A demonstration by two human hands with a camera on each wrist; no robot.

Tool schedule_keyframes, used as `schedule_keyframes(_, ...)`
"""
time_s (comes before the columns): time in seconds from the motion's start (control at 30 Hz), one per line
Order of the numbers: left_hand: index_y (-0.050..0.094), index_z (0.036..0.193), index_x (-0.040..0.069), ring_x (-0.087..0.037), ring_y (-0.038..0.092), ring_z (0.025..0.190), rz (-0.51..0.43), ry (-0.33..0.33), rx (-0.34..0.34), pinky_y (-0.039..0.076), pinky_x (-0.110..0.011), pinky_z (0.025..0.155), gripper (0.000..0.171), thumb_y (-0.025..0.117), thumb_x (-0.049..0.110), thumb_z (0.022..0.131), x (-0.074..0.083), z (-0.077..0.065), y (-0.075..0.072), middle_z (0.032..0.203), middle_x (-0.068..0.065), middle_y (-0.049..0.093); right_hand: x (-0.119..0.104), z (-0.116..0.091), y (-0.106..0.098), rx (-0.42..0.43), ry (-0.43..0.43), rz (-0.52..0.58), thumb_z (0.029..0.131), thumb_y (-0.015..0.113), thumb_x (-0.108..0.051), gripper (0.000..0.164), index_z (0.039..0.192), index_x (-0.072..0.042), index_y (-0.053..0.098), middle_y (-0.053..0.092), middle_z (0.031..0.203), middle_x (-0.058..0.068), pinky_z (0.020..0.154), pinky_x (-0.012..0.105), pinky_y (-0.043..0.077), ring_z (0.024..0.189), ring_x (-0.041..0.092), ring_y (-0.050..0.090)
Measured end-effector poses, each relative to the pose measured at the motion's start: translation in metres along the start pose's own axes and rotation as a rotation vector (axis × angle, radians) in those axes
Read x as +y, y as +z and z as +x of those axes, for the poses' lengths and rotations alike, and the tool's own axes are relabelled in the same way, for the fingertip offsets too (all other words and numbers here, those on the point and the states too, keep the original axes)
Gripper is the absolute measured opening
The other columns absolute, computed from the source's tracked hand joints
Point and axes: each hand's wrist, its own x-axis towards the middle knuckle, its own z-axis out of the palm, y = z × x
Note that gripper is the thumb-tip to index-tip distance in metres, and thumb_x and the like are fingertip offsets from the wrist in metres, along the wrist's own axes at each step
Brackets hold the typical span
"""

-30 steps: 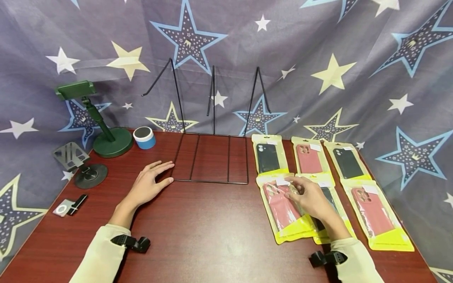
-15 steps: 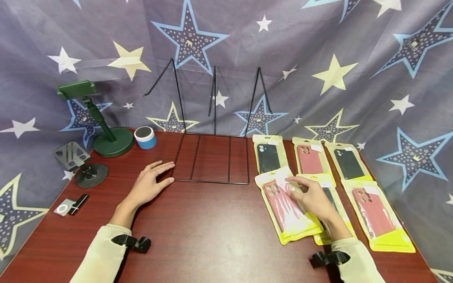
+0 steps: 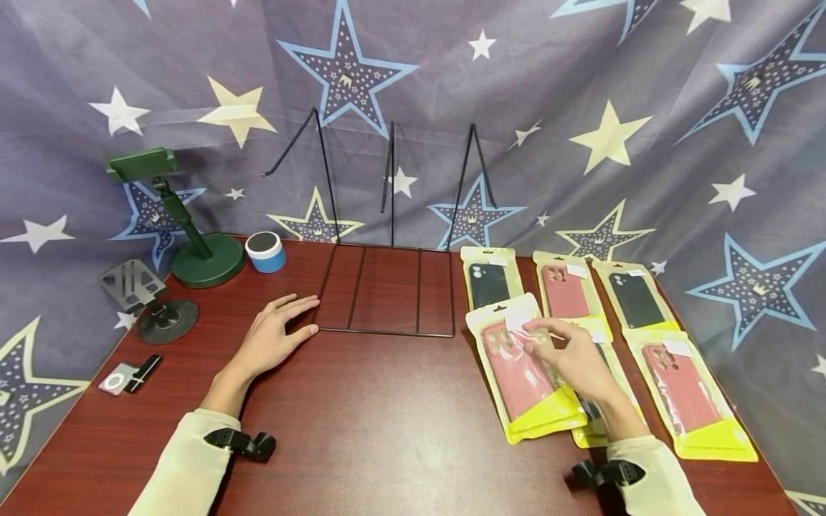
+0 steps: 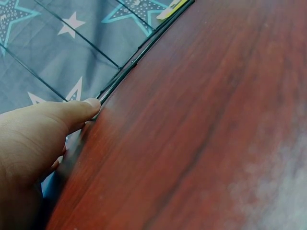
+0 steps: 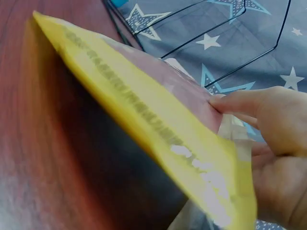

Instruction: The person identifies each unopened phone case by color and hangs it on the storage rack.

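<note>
My right hand [image 3: 571, 358] pinches the right edge of a packaged pink phone case [image 3: 516, 373]. The pouch is clear with a yellow bottom; in the right wrist view its bottom edge [image 5: 129, 103] is tilted up off the table. Under and beside it, another pouch with a dark phone case [image 3: 594, 423] is partly covered by the hand. My left hand [image 3: 277, 333] rests at the near left corner of a black wire rack [image 3: 387, 332], fingers relaxed, thumb tip [image 4: 92, 104] right at the wire. The rack has several upright wires with hooked tops.
More pouched phone cases, dark [image 3: 489, 283] and pink [image 3: 684, 387], lie in two rows at the right. On the left stand a green phone stand [image 3: 206, 261], a grey folding stand [image 3: 168, 320], a blue-and-white jar [image 3: 266, 252] and small gadgets [image 3: 129, 376]. A starry cloth [image 3: 516, 72] hangs behind.
The pink phone case's pouch has been lifted at its top end by my right hand, its top shifting slightly up and over the dark one behind. My left hand stays still.
</note>
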Motion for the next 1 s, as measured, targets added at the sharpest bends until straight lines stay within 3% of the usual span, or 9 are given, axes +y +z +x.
schedule_keyframes(0.07, 0.063, 0.144, 0.012, -0.042, 0.04, 0.147, 0.002, 0.007, 0.001, 0.029, -0.07, 0.111, 0.052, 0.075, 0.028, 0.096, 0.001, 0.001, 0.0, 0.151, -0.012, 0.059, -0.003, -0.001, -0.002, 0.025, -0.028, 0.017, 0.094, 0.077, -0.02, 0.028, 0.121, -0.012, 0.072, 0.072, 0.125, 0.013, 0.075, 0.022, 0.055, 0.092, 0.006, 0.068)
schedule_keyframes(0.13, 0.063, 0.143, 0.012, -0.042, 0.041, 0.147, 0.001, 0.01, 0.004, 0.03, -0.07, 0.11, 0.052, 0.075, 0.027, 0.095, 0.001, 0.001, 0.0, 0.151, -0.013, 0.059, -0.008, -0.002, -0.004, 0.05, -0.058, 0.05, 0.094, 0.078, -0.019, 0.027, 0.12, -0.012, 0.072, 0.073, 0.116, 0.012, 0.065, 0.024, 0.055, 0.078, 0.006, 0.067)
schedule_keyframes(0.27, 0.062, 0.144, 0.012, -0.042, 0.04, 0.147, 0.002, 0.007, 0.001, 0.03, -0.07, 0.11, 0.052, 0.075, 0.028, 0.096, 0.001, 0.0, 0.001, 0.151, -0.013, 0.059, -0.022, -0.003, -0.004, 0.126, -0.138, 0.086, 0.091, 0.08, -0.013, 0.026, 0.116, -0.014, 0.073, 0.072, 0.097, 0.004, 0.049, 0.025, 0.045, 0.054, 0.005, 0.052)
schedule_keyframes(0.53, 0.061, 0.146, 0.014, -0.041, 0.038, 0.148, 0.006, -0.009, -0.01, 0.029, -0.071, 0.109, 0.053, 0.073, 0.032, 0.097, 0.0, 0.0, 0.003, 0.152, -0.013, 0.057, -0.048, 0.002, 0.004, 0.222, -0.323, 0.232, 0.087, 0.079, 0.004, 0.03, 0.115, -0.005, 0.072, 0.061, 0.065, -0.004, 0.045, 0.027, 0.032, 0.049, 0.005, 0.036)
schedule_keyframes(0.6, 0.061, 0.146, 0.014, -0.042, 0.038, 0.148, 0.007, -0.01, -0.009, 0.029, -0.071, 0.109, 0.053, 0.073, 0.032, 0.097, 0.0, 0.0, 0.003, 0.152, -0.013, 0.057, -0.054, 0.004, 0.006, 0.233, -0.341, 0.253, 0.087, 0.078, 0.005, 0.03, 0.115, -0.003, 0.072, 0.062, 0.069, -0.006, 0.046, 0.027, 0.031, 0.049, 0.005, 0.035)
schedule_keyframes(0.8, 0.06, 0.147, 0.014, -0.042, 0.037, 0.148, 0.013, -0.014, -0.012, 0.028, -0.071, 0.11, 0.054, 0.072, 0.032, 0.097, 0.0, -0.001, 0.002, 0.153, -0.014, 0.056, -0.074, 0.009, 0.019, 0.259, -0.365, 0.368, 0.086, 0.076, 0.011, 0.03, 0.115, 0.003, 0.07, 0.074, 0.103, -0.008, 0.055, 0.017, 0.048, 0.066, 0.003, 0.066)
schedule_keyframes(1.0, 0.059, 0.147, 0.014, -0.042, 0.037, 0.148, 0.009, -0.004, -0.009, 0.028, -0.071, 0.11, 0.054, 0.072, 0.032, 0.098, 0.0, -0.001, 0.001, 0.153, -0.014, 0.056, -0.09, 0.017, 0.032, 0.247, -0.433, 0.436, 0.087, 0.075, 0.011, 0.029, 0.115, 0.006, 0.068, 0.075, 0.101, -0.009, 0.062, 0.017, 0.054, 0.074, 0.002, 0.07)
